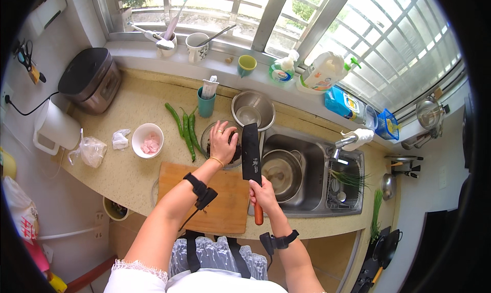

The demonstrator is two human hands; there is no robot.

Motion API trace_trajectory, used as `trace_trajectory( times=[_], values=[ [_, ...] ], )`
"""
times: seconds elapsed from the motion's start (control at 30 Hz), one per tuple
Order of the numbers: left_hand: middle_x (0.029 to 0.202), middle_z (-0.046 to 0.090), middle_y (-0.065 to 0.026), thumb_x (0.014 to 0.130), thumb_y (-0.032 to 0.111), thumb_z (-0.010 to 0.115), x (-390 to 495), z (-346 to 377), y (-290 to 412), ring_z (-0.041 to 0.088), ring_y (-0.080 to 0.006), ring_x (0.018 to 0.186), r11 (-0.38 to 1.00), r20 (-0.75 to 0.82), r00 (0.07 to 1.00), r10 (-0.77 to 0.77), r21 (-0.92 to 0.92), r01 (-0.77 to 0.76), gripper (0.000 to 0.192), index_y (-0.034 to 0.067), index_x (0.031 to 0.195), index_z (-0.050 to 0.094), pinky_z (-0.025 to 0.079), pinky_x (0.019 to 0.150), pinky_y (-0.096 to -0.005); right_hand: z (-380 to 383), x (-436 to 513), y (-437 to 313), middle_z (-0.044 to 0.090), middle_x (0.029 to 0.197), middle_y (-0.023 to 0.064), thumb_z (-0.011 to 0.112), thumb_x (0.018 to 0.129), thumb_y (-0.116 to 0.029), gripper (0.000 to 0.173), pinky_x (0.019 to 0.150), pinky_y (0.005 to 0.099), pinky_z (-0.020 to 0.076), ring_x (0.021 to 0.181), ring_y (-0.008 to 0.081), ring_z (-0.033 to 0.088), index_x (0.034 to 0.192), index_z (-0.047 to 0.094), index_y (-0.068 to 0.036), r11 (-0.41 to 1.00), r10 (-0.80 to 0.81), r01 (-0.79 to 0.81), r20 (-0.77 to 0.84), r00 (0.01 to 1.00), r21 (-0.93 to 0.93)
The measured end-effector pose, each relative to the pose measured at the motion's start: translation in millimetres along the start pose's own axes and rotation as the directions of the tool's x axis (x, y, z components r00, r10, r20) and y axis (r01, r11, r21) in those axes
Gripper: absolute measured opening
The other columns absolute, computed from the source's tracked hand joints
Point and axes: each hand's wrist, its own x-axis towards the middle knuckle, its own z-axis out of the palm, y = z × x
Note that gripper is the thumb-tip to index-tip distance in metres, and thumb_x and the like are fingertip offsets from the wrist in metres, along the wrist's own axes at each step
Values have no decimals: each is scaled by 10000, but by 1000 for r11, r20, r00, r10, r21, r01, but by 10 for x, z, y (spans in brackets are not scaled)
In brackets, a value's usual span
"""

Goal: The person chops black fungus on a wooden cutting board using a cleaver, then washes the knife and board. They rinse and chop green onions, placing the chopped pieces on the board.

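My right hand [262, 195] grips the wooden handle of a black-bladed cleaver [251, 151], its blade pointing away from me. Over a clear glass bowl [203, 136] rests my left hand [222, 143], palm down, fingers somewhat spread. Dark food pieces [238, 155] show in the bowl beside the fingers; what lies under the palm is hidden. Nearer to me is a wooden cutting board [215, 201] with a few small dark bits on it. Several long green chili peppers [187, 133] lie left of the glass bowl.
A white bowl of pale pink meat slices [150, 142] stands left. Behind the cleaver is a steel basin [253, 105]. The sink [318, 178] at right holds a steel pot [282, 176]. A teal cup [206, 105], rice cooker [90, 80] and kettle [57, 126] stand farther back and left.
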Motion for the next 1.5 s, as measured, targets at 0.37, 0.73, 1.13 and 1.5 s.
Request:
trace_trajectory(
  times=[0.37, 0.73, 1.13, 1.5],
  values=[
    [826, 672, -71, 862, 120, 653, -418, -780, -461, 614, -138, 681, 788, 54, 921, -385, -500, 359, 143, 25, 967, 671, 491, 651, -261, -155, -178, 5, 472, 605, -9, 546, 951, -188, 104, 387, 235, 361, 431, 74, 433, 950, 495, -97, 999, -42, 38, 143, 989, 32],
    [912, 598, -116, 748, 116, 721, -1184, -598, -700, 600, -281, 828, 994, 251, 966, 65, 70, -85, 175, 63, 897, 648, 509, 703, -371, -165, -716, 812, 512, 598, -17, 568, 912, -157, 158, 490, 261, 384, 539, 63, 467, 899, 587, -1, 915, -56, 55, 9, 998, -399],
    [769, 610, -117, 747, 59, 711, -1434, -1672, -1129, 613, -261, 716, 964, 484, 834, -265, 106, 245, 129, 11, 828, 623, 506, 668, -360, -314, -938, 1032, 515, 580, -27, 568, 918, -161, 156, 453, 242, 372, 513, 45, 467, 932, 616, -14, 960, -9, -16, -86, 996, -281],
    [845, 580, -163, 773, 9, 624, -1690, -1205, -607, 582, -356, 769, 999, 591, 806, 18, -49, 14, 101, 10, 836, 545, 483, 685, -401, -433, -938, 1114, 493, 576, -28, 561, 938, -199, 139, 377, 227, 350, 427, 55, 441, 949, 580, -62, 931, -148, 135, -14, 989, -338]
  ],
)
